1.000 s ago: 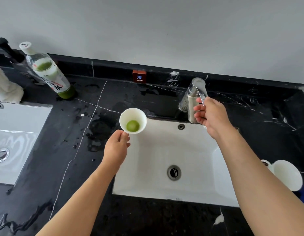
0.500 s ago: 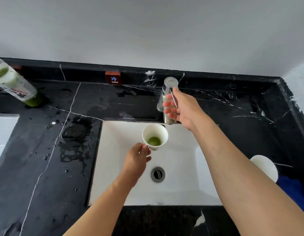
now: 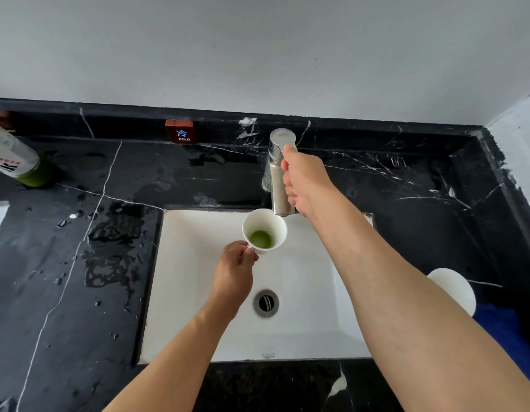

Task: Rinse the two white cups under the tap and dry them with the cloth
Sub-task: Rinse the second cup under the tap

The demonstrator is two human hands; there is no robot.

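My left hand (image 3: 235, 270) grips a white cup (image 3: 264, 228) by its handle and holds it upright over the white sink (image 3: 198, 292), just below the spout of the steel tap (image 3: 278, 173). A little green liquid lies in the cup's bottom. My right hand (image 3: 305, 179) is closed around the tap's lever. No water is seen running. The second white cup (image 3: 454, 288) stands on the black counter to the right, partly hidden behind my right forearm. Beside it lies a blue cloth (image 3: 507, 328).
The black marble counter (image 3: 79, 278) is wet with puddles and drops left of the sink. A bottle of green liquid (image 3: 17, 162) leans at the far left. A small red COLD sign (image 3: 180, 132) sits on the back ledge. A second sink's edge shows at the left border.
My left hand carried the cup from the counter's left side over the sink and up under the spout. My right hand stayed on the tap lever.
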